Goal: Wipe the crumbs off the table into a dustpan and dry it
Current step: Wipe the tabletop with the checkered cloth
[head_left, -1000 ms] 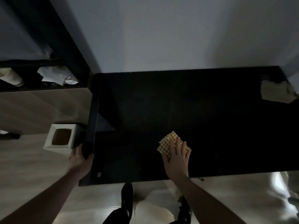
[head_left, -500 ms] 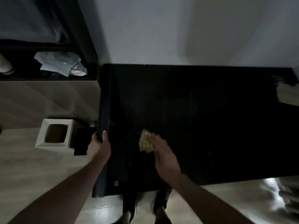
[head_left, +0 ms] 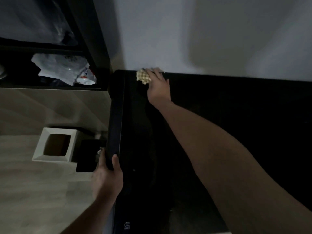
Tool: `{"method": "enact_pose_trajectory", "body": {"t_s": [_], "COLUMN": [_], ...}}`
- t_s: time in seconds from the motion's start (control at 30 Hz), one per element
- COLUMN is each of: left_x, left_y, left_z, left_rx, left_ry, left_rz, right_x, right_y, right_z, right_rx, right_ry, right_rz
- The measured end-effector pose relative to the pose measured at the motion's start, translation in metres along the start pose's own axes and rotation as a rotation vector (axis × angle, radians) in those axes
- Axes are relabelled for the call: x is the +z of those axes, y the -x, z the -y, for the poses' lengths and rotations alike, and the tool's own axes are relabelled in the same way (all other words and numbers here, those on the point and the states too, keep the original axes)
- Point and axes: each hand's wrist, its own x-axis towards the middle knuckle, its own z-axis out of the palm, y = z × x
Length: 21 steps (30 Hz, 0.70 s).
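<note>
My right hand (head_left: 157, 85) presses the checkered cloth (head_left: 143, 77) flat at the table's (head_left: 236, 115) far left corner; the dustpan (head_left: 114, 119), gripped by my left hand (head_left: 108, 178), lies left along that edge.

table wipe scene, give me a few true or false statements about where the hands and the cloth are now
1. The right hand presses a checked cloth on the table's far edge by the wall. True.
2. The left hand lies flat in the middle of the tabletop. False: it grips the table's left edge, thumb on top.
3. A white square bin stands on the floor left of the table. True.
4. The cloth lies at the near right corner of the table. False: it is near the far left corner.
5. The left hand holds a second cloth. False: no cloth shows in it; whether it also holds the dark flat thing beside the edge cannot be told.
</note>
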Motion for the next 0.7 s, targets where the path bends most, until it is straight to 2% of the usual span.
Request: {"method": "enact_pose_trajectory", "body": {"t_s": [0.17,0.33,0.57,0.7], "left_x": [-0.003,-0.004,-0.012,-0.017], "left_y": [0.003,0.004,0.007,0.01], "left_z": [-0.007,-0.01,-0.012,-0.015], "left_rx": [0.008,-0.02,-0.022,-0.03], "left_ry": [0.001,0.013,0.027,0.019], "left_rz": [-0.01,-0.006,0.025,0.021], "right_x": [0.042,0.054,0.023,-0.003], "right_y": [-0.02,0.026,0.181,0.265], "right_z": [0.011,-0.007,-0.027,-0.034], "right_rx": [-0.1,-0.234,-0.44,-0.489], "right_ry": [0.21,0.237,0.19,0.121], "right_rz": [0.262,0.213,0.294,0.425]}}
